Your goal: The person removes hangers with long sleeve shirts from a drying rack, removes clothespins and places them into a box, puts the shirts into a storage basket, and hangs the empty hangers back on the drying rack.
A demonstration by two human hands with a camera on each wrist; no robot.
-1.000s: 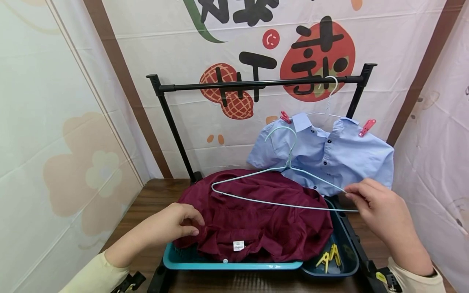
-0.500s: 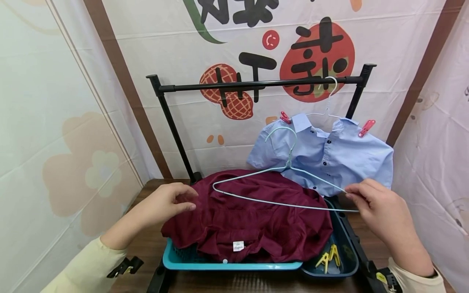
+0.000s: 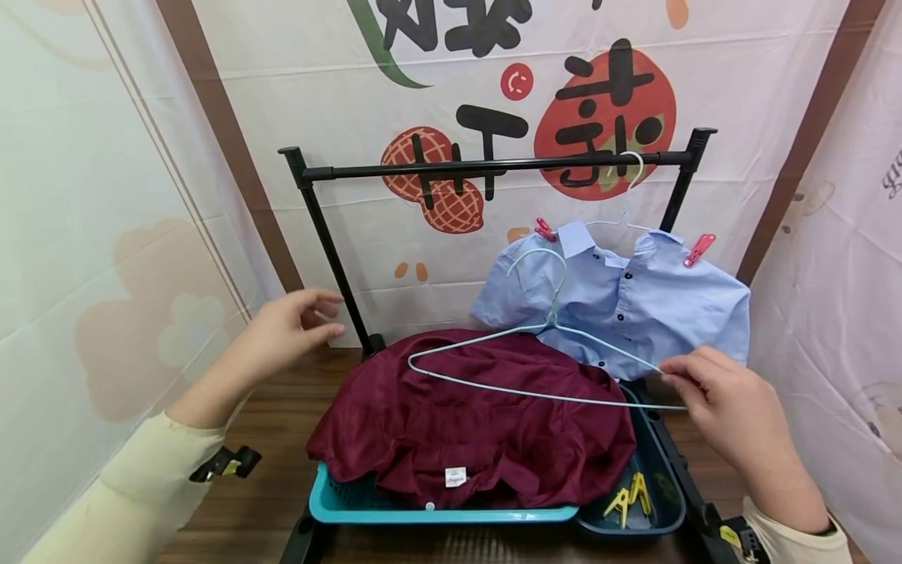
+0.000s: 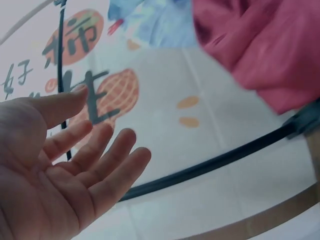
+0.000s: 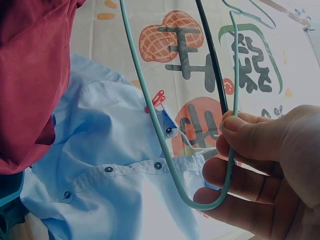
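Note:
My right hand [image 3: 736, 427] pinches one end of a pale green wire hanger [image 3: 486, 385] between thumb and fingers; the right wrist view shows the thumb pressed on the wire. The hanger is held over a dark red shirt [image 3: 451, 423] with a white label, its hook pointing up. That shirt lies heaped in a turquoise basket [image 3: 444, 515]. My left hand [image 3: 292, 321] is raised to the left of the shirt, near the rack's left post, and touches nothing. In the left wrist view its fingers [image 4: 117, 172] are loosely spread with the palm bare.
A black rack [image 3: 493, 166] stands behind the basket. On its right side a light blue shirt [image 3: 634, 305] hangs from a white hanger, with red clothespins [image 3: 700, 249] at the shoulders. Yellow clothespins [image 3: 629, 497] lie in a dark blue bin [image 3: 658, 517] at the right.
My left hand has let go of the red shirt's left side and moved up and left, away from it. The right hand and the hanger have stayed nearly still.

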